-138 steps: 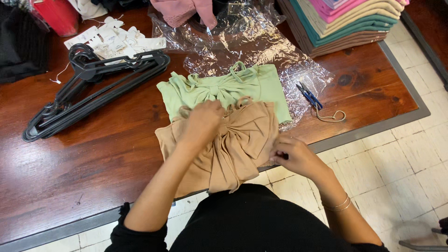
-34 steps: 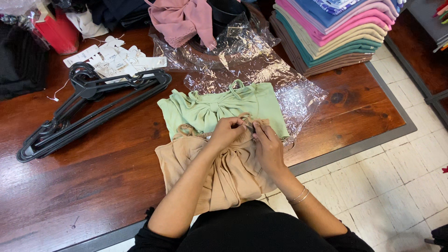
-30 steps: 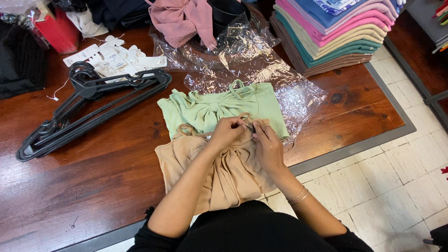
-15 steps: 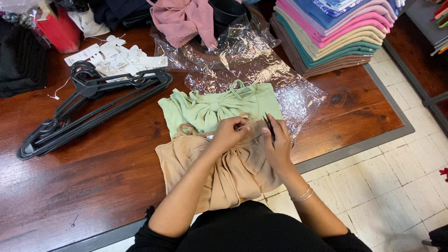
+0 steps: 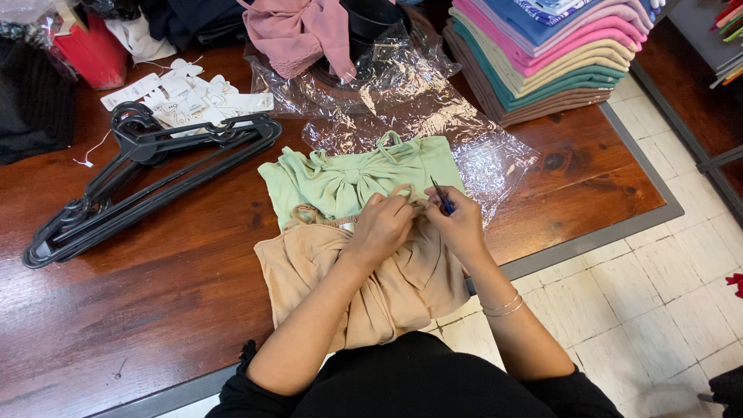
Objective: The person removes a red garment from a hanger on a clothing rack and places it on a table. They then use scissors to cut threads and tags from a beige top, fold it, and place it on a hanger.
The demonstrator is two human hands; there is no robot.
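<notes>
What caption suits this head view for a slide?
Left hand pinches a tan top while right hand holds snips at its strap, green top behind.

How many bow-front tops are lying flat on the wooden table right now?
2. A beige bow-front top lies at the table's near edge under both hands; a light green bow-front top lies just beyond it, partly on clear plastic wrap. Others may be hidden in the piles.
</notes>
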